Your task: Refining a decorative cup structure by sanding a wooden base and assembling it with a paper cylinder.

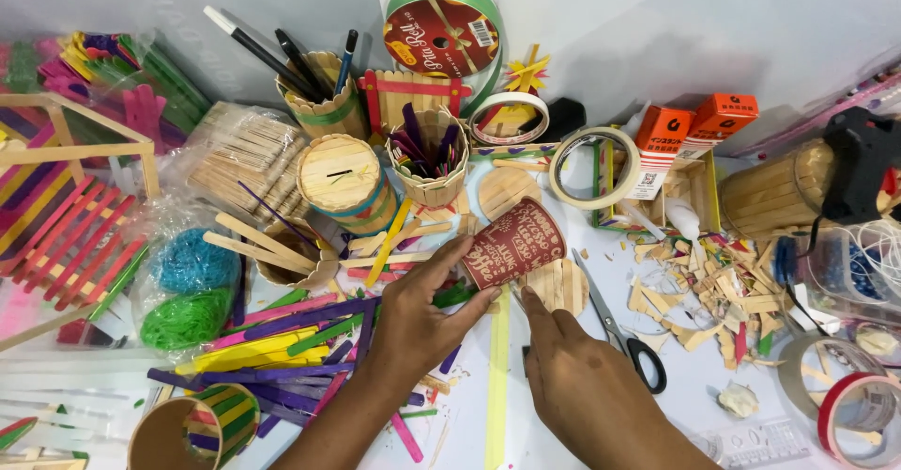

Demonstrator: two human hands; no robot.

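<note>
Right hand (577,376), left hand (422,324) gripping red cup (511,243)

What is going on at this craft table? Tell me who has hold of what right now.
A person is working over a cluttered craft table. The left hand grips a red printed paper cup lying on its side, with a green stick piece under the fingers. The right hand presses its index finger beside a round disc of wooden sticks at the cup's base. Scissors lie just right of that hand, and loose coloured sticks are spread to the left.
</note>
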